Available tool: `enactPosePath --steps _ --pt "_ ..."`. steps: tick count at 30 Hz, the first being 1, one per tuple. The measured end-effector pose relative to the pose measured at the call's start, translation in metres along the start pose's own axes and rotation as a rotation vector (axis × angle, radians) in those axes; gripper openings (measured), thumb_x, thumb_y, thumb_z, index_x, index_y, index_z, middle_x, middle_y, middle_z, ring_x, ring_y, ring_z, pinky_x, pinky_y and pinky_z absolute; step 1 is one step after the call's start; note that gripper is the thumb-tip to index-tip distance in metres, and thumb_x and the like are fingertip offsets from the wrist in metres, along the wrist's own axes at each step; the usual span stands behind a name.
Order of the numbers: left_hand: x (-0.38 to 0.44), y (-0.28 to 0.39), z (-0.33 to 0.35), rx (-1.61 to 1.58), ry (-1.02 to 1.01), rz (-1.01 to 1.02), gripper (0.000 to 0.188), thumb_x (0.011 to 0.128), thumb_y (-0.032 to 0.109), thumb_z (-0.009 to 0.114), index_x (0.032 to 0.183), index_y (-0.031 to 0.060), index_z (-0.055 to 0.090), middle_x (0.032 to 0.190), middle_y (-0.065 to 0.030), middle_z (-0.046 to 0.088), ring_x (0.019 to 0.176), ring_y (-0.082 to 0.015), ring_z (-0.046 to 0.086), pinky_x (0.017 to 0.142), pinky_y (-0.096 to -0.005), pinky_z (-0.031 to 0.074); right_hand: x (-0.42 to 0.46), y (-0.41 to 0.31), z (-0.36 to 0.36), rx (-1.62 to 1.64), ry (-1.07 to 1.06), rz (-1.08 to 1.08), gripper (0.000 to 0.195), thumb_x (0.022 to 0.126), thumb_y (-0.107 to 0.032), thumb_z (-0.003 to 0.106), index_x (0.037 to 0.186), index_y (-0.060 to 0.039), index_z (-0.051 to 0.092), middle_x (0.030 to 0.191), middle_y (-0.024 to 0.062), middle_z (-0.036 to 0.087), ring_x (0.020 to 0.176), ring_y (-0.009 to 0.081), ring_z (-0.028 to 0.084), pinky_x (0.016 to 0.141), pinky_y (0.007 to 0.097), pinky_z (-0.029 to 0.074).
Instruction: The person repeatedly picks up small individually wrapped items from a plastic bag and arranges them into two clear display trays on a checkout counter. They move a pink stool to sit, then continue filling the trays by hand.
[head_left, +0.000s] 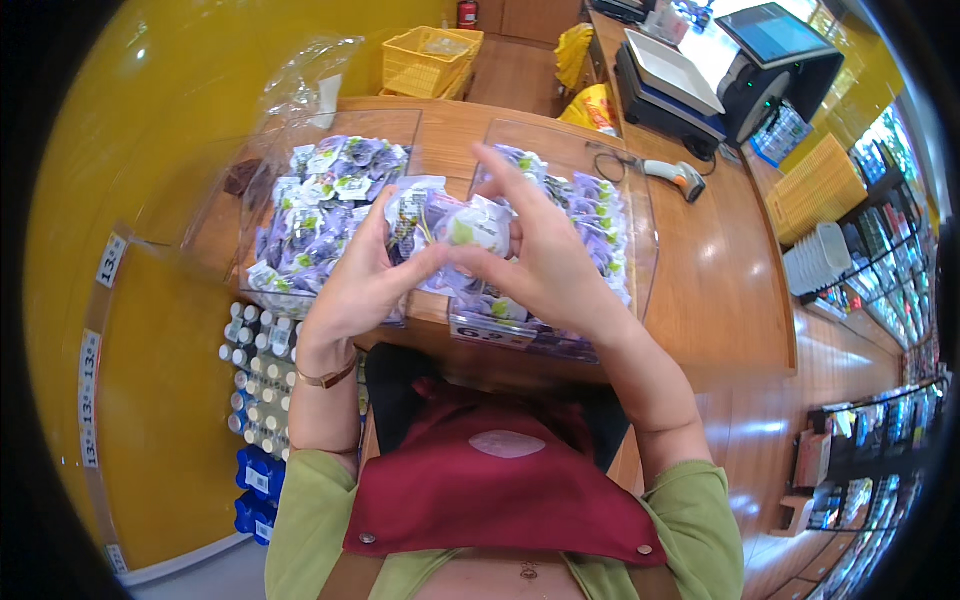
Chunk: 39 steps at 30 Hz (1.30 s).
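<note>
Over the gap between two clear plastic bins, my left hand (367, 289) grips small purple-and-white wrapped packets (411, 214), its thumb laid across the front. My right hand (551, 259) holds a rounded white-and-green packet (480, 229) between thumb and fingers, with the index finger raised. Both thumbs nearly meet at the packets. Behind my left hand, the left bin (255, 289) is heaped with similar packets. Below and behind my right hand, the right bin (643, 281) holds more of them, some in rows, and bears a price tag (487, 334) in front.
A handheld barcode scanner (675, 178) lies on the wooden counter (720, 300) to the right. Beyond it stand a weighing scale (671, 90) and a screen terminal (780, 37). Yellow baskets (424, 64) are at the back. Bottles (262, 375) stand low at left.
</note>
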<state>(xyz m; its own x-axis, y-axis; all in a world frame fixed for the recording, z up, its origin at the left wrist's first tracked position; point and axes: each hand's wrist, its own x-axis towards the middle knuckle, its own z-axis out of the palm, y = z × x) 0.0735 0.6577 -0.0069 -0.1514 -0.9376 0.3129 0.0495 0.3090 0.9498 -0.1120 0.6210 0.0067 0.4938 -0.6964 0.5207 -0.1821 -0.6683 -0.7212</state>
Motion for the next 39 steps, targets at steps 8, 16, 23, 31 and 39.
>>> enactPosePath --steps 8,16,23,31,39 --pt "0.004 -0.026 -0.004 -0.281 0.330 -0.018 0.038 0.090 0.010 0.056 0.124 0.0030 0.040 0.102 -0.0075 0.058 0.082 -0.0145 0.062 0.065 -0.0285 0.056 -0.003 0.038 -0.061 0.230 0.121 0.302 0.032 0.079 -0.010 0.069 0.108 0.0020 0.059 0.087 0.0058 0.065 0.074 0.0077 0.060 0.065 0.0210 0.047" --pt "-0.006 -0.016 -0.005 -0.402 0.381 -0.013 0.035 0.091 0.011 0.055 0.122 0.0044 0.040 0.100 -0.0074 0.059 0.078 -0.0147 0.063 0.064 -0.0298 0.058 0.007 0.069 -0.031 -0.091 0.141 0.388 0.019 0.075 -0.019 0.070 0.085 -0.0033 0.067 0.074 0.0092 0.067 0.069 0.0153 0.063 0.064 0.0281 0.047" --pt "-0.011 -0.023 -0.006 -0.490 0.408 -0.062 0.036 0.091 0.013 0.055 0.122 0.0035 0.039 0.100 -0.0089 0.060 0.078 -0.0152 0.065 0.053 -0.0270 0.059 -0.006 0.072 -0.010 -0.280 -0.089 0.340 0.012 0.077 -0.010 0.067 0.086 -0.0030 0.064 0.072 0.0043 0.065 0.065 0.0096 0.057 0.063 0.0251 0.045" --pt "-0.007 -0.030 0.007 -0.533 0.418 -0.081 0.032 0.091 0.015 0.055 0.118 0.0021 0.044 0.099 -0.0087 0.061 0.079 -0.0176 0.066 0.051 -0.0212 0.058 -0.003 0.072 -0.014 -0.206 -0.263 0.308 0.018 0.079 -0.009 0.063 0.095 -0.0029 0.065 0.077 0.0092 0.067 0.071 0.0167 0.063 0.068 0.0284 0.048" --pt "-0.005 -0.031 0.016 -0.641 0.319 -0.110 0.038 0.091 0.007 0.047 0.126 0.0032 0.033 0.112 -0.0123 0.055 0.096 -0.0243 0.062 0.075 -0.0362 0.059 -0.012 0.073 -0.009 -0.309 -0.192 0.206 0.012 0.079 -0.013 0.063 0.087 -0.0042 0.061 0.084 0.0143 0.066 0.077 0.0321 0.062 0.069 0.0380 0.048"
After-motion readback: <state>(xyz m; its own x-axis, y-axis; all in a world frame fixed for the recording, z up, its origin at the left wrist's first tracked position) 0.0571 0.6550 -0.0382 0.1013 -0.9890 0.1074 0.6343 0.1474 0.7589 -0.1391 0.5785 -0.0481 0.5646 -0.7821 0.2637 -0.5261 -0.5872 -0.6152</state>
